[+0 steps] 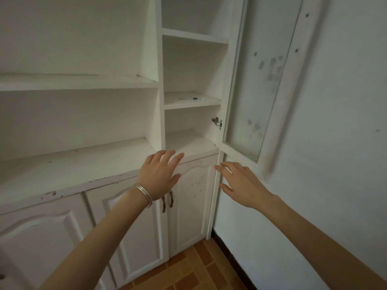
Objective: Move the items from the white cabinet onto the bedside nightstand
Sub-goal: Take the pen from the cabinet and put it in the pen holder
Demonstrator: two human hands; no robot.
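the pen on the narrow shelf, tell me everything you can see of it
The slim pen, pale barrel with a dark cap at its right end, lies flat on a white shelf in the narrow right column of the white cabinet, beside the open glass-paned door. Likely plastic; markings too small to tell. Only the shelf touches it; the left hand and right hand hover lower, open.

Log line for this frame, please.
left hand open, empty | right hand open, empty | pen on cabinet shelf | glass door open
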